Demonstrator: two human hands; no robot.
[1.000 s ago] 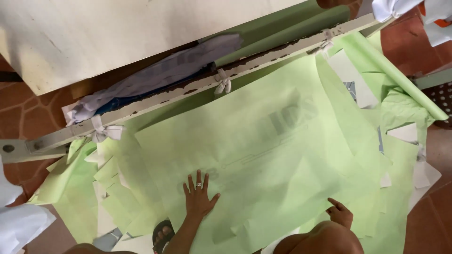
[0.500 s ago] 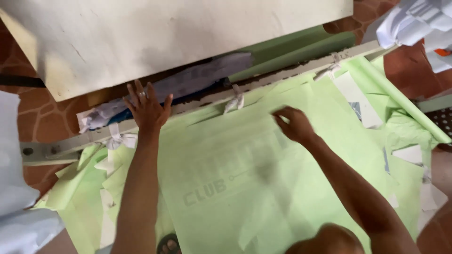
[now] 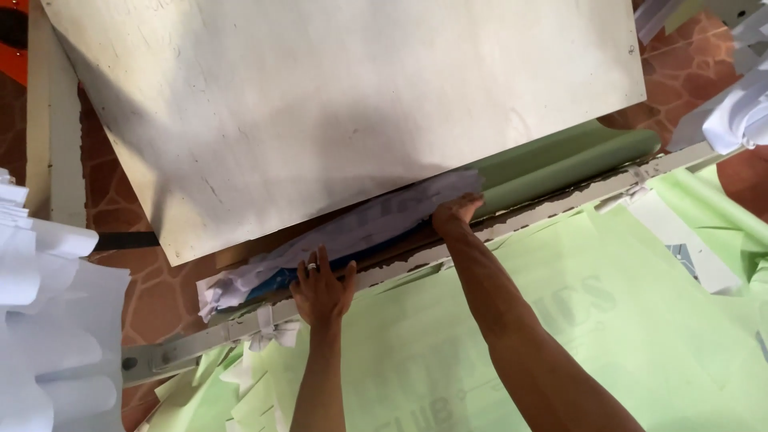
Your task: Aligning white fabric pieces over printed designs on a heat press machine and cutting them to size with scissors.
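Seen from above: left hand (image 3: 322, 290), ring on one finger, fingers spread and lying flat on the pale metal bar (image 3: 400, 268) that runs diagonally across the frame. Right hand (image 3: 454, 213) further up the same bar, fingertips pressed onto the edge of a crumpled whitish sheet (image 3: 352, 236) tucked under a large pale board (image 3: 344, 104); grip on it impossible to tell. Light green printed sheets (image 3: 640, 320) spread out below the bar, beneath both forearms. Green roll (image 3: 560, 164) just beyond the bar. White paper stack (image 3: 48, 336) at far left, on a reddish tiled floor (image 3: 160, 296).
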